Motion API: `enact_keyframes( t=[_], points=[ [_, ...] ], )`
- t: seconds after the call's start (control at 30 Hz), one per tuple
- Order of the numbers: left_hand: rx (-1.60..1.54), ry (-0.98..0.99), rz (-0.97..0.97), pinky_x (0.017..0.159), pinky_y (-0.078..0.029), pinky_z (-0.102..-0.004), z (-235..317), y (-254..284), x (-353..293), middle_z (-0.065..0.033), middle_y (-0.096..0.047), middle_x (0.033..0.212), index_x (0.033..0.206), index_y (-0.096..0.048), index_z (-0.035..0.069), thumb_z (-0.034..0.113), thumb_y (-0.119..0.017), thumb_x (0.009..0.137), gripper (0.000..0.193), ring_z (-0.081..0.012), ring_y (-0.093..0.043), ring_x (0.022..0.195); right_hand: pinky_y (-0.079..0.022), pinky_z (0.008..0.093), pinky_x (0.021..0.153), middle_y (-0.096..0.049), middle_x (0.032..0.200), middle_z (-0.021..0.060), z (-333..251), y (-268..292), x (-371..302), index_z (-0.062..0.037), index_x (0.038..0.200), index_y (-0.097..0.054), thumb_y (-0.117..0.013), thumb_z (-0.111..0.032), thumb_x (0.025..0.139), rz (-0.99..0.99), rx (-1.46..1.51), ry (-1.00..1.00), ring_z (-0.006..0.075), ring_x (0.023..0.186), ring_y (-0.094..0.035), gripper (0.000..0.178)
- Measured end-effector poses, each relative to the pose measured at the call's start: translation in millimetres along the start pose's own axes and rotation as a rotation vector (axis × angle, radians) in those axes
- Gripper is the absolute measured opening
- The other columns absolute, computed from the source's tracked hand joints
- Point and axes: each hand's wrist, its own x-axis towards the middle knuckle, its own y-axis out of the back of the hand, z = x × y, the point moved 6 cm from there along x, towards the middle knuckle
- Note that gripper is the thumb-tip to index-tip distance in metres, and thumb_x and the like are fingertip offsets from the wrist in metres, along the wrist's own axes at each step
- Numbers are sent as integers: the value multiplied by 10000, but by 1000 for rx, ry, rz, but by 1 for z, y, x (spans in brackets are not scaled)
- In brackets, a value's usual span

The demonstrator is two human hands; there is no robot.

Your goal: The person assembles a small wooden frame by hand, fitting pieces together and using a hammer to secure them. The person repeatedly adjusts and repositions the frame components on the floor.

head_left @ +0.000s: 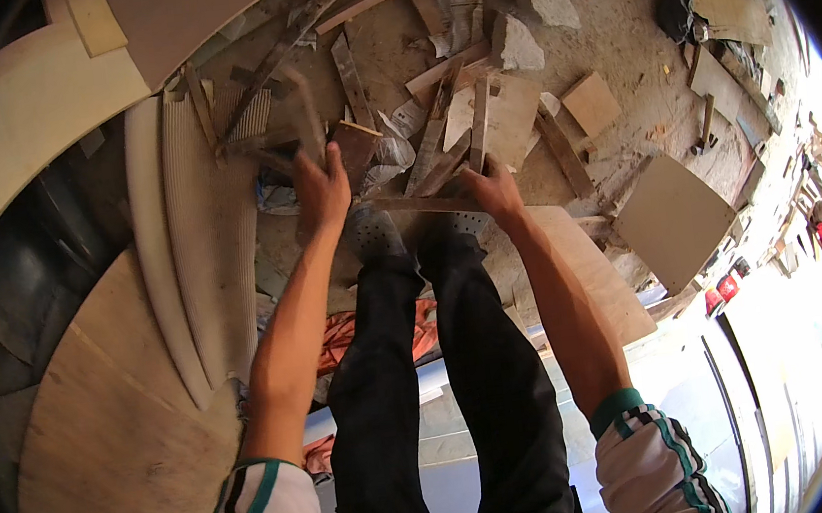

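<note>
Down low, my left hand (pixel 322 188) is closed around a blurred wooden slat (pixel 307 118) standing up from the scrap pile, just beside a dark brown board piece (pixel 357 151). My right hand (pixel 494 189) grips the lower end of a narrow wood strip (pixel 479 123), fingers curled on it. Both sit just ahead of my perforated grey shoes (pixel 374 232), on the dusty floor (pixel 628 48) with offcuts all round.

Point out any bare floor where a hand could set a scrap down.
Bare dusty floor lies between the small square board and the large square panel. Around the left hand and right hand, the pile of wood strips is crowded.
</note>
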Motion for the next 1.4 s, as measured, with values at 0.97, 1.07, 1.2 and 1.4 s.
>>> enact_keyframes(
  t=[0.97, 1.07, 1.2, 1.4],
  points=[
    [-1272, 313, -685, 1034, -423, -405, 123, 88, 92, -100, -579, 1261, 1315, -512, 34, 224, -566, 884, 474, -232, -533, 1169, -412, 391, 1023, -551, 1295, 293, -122, 13, 6, 131, 1386, -364, -707, -521, 818, 183, -36, 256, 372, 1225, -534, 930],
    [-1380, 295, -631, 1069, -394, -431, 169, 123, 54, -126, -561, 1279, 1368, -460, 32, 191, -531, 841, 555, -261, -526, 1190, -398, 394, 1041, -544, 1307, 287, -152, 15, -30, 118, 1361, -415, -645, -515, 881, 126, 29, 413, 362, 1241, -521, 827],
    [-1358, 288, -768, 1065, -393, -446, 208, 145, -14, -134, -562, 1263, 1391, -428, 18, 223, -534, 807, 627, -292, -542, 1168, -458, 371, 958, -604, 1245, 212, -193, 15, -138, 0, 1327, -521, -621, -459, 923, -250, 435, 362, 295, 1138, -593, 620],
    [-1142, 207, -890, 1049, -413, -416, 280, 199, -156, -143, -559, 1237, 1394, -408, -20, 188, -468, 808, 625, -275, -534, 1182, -490, 383, 899, -644, 1163, 223, -206, 56, -313, -25, 1343, -503, -686, -384, 883, -290, 187, 417, 304, 1074, -635, 612]
  ],
)
